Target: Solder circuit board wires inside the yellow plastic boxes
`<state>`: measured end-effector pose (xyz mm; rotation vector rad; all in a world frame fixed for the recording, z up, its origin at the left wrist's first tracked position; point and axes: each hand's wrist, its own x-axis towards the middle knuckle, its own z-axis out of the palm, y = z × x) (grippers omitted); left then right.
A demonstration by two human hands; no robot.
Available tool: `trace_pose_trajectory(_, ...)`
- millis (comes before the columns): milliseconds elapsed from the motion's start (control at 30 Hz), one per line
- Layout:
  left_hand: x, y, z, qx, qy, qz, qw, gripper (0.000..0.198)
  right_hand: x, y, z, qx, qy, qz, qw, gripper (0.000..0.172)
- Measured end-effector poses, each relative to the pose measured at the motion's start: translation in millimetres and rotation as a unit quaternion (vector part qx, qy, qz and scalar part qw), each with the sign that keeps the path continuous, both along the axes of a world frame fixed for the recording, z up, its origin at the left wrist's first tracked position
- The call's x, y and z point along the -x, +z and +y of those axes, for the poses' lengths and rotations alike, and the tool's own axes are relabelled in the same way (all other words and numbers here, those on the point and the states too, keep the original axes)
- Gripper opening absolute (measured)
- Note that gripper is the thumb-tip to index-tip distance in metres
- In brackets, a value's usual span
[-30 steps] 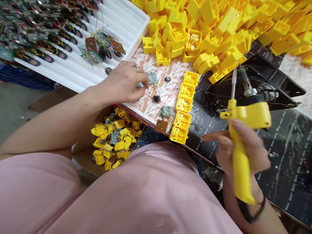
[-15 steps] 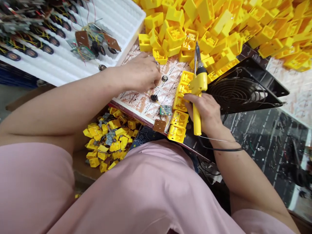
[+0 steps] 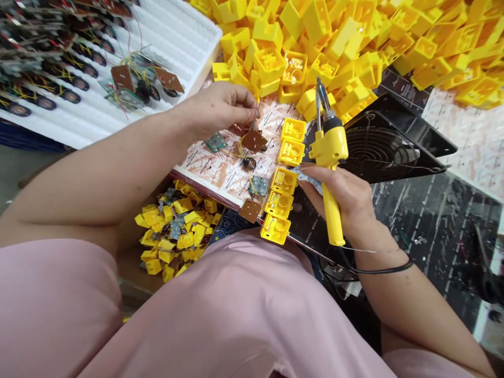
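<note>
My left hand (image 3: 220, 107) pinches thin wires from which a small brown circuit board (image 3: 254, 140) hangs just above the patterned mat (image 3: 220, 168). My right hand (image 3: 342, 197) grips a yellow soldering gun (image 3: 329, 157), its metal tip pointing up and away near the yellow pile. A row of several open yellow plastic housings (image 3: 284, 181) lies between the two hands. A green board (image 3: 216, 142), a black round part (image 3: 248, 163) and another wired board set (image 3: 255, 191) lie on the mat below my left hand.
A big heap of yellow housings (image 3: 354, 47) fills the back. A white foam tray (image 3: 165, 47) with wired boards sits at the left. A black fan (image 3: 378, 152) lies to the right. A box of finished yellow parts (image 3: 177, 231) sits beside my lap.
My left hand has picked up the wired brown board off the mat. My right hand drew the soldering gun slightly right and down, after bringing it in from the far right.
</note>
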<state>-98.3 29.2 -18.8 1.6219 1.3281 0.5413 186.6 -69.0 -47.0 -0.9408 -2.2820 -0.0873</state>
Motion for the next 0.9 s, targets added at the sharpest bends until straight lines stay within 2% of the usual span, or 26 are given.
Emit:
trace_pose_trajectory(67, -2, -6.8, 3, 0.000, 0.010, -0.001, 1.000, 0.019, -2, 2.4, -5, 0.019, -0.006, 0.000, 1.000, 0.026)
trace_pose_trajectory(133, -1, -11.3, 4, -0.002, 0.022, -0.013, 1.000, 0.024, -5, 7.7, -12, 0.031, 0.007, -0.005, 0.999, 0.030)
trace_pose_trajectory(267, 6, -11.5, 1, -0.005, 0.033, -0.009, 0.999, 0.033, -13, 18.5, -28, 0.055, 0.016, 0.009, 0.998, 0.034)
trace_pose_trajectory(367, 8, -5.3, -5, -0.064, 0.017, 0.107, 0.992, 0.035, -16, 19.2, -40, 0.075, -0.009, 0.039, 0.996, 0.037)
trace_pose_trajectory(467, 7, 3.5, -14, -0.133, 0.011, 0.258, 0.957, 0.039, -18, 14.7, -49, 0.060, -0.029, 0.064, 0.996, 0.039)
trace_pose_trajectory(567, 16, 7.4, -19, -0.191, -0.003, 0.344, 0.919, 0.043, -19, 10.2, -55, 0.042, -0.034, 0.071, 0.996, 0.037)
trace_pose_trajectory(600, 21, 6.4, -20, -0.205, -0.023, 0.359, 0.910, 0.042, -20, 9.3, -55, 0.040, -0.035, 0.070, 0.996, 0.037)
trace_pose_trajectory(667, 33, 1.2, -21, -0.230, -0.111, 0.368, 0.894, 0.041, -21, 8.3, -56, 0.029, -0.031, 0.070, 0.997, 0.036)
trace_pose_trajectory(733, 42, -6.2, -21, -0.246, -0.203, 0.347, 0.882, 0.041, -21, 7.9, -57, 0.023, -0.032, 0.076, 0.996, 0.036)
trace_pose_trajectory(767, 45, -9.7, -21, -0.249, -0.229, 0.333, 0.881, 0.042, -21, 7.7, -57, 0.028, -0.031, 0.079, 0.996, 0.036)
trace_pose_trajectory(900, 46, -17.7, -24, -0.241, -0.219, 0.326, 0.887, 0.040, -19, 6.2, -56, 0.091, -0.024, 0.081, 0.992, 0.038)
